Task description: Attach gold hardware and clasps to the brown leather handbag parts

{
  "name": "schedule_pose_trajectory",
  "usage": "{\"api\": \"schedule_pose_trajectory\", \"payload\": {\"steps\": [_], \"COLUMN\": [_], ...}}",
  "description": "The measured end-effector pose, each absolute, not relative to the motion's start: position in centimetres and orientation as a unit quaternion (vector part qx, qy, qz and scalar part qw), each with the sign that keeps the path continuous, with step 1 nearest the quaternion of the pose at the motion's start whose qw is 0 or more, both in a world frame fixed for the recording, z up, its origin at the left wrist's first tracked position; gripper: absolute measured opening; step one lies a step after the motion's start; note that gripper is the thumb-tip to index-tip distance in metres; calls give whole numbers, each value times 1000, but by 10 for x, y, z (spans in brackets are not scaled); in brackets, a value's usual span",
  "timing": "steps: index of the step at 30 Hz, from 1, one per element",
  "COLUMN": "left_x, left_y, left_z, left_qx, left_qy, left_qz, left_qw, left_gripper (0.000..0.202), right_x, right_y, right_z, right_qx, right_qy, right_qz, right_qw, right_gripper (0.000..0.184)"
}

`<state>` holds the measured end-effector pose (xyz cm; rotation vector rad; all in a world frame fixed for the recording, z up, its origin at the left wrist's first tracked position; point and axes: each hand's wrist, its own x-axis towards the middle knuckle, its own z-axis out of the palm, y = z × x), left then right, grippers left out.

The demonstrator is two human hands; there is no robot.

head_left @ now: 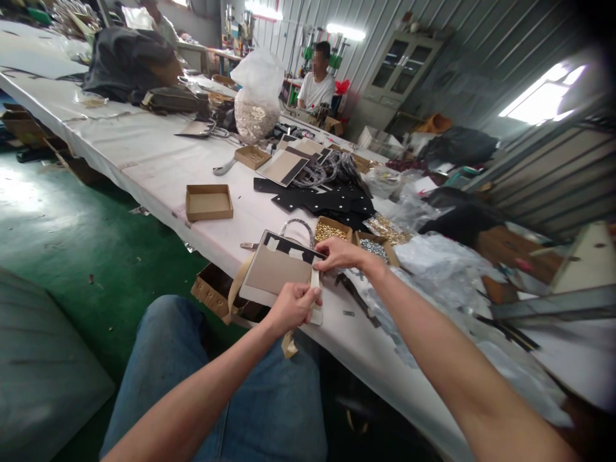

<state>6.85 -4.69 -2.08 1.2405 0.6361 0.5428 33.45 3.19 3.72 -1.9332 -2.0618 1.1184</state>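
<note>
A beige bag panel with a black top band lies tilted at the table's near edge. Short pale tape pieces cross its band, and a dark, wrapped-looking handle arches from its top. Down the panel's right side runs a pale tape strip. My left hand is closed, pinching the strip's lower part. At the panel's upper right corner, my right hand pinches the strip's upper end against the panel. A tan strip curves past the panel's left edge, and a tan end hangs below my left hand.
Boxes of gold studs and silver studs stand beyond my right hand. An open cardboard box sits on the left. Black studded pieces and stacked panels lie farther back. Plastic bags cover the right. Another person sits behind.
</note>
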Motion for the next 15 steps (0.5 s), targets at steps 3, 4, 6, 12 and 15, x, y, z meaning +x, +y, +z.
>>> {"api": "schedule_pose_trajectory", "payload": {"steps": [3,4,6,12,15], "left_x": [59,58,57,66,66], "left_y": [-49,-49,-50,-87,-107], "left_z": [-25,-25,-24,1,9], "left_qx": [580,586,596,648,615], "left_qy": [275,277,285,230,233], "left_qz": [240,240,242,218,239], "left_qw": [728,723,710,692,714], "left_gripper": [56,57,58,51,52], "right_x": [330,329,326,318,317], "right_y": [27,25,22,13,5], "right_z": [36,36,36,43,45], "right_qx": [-636,-639,-648,-670,-670], "right_qy": [-675,-672,-666,-640,-621], "right_qz": [370,369,364,364,387], "right_qw": [59,62,70,101,123], "right_gripper": [26,25,24,22,28]}}
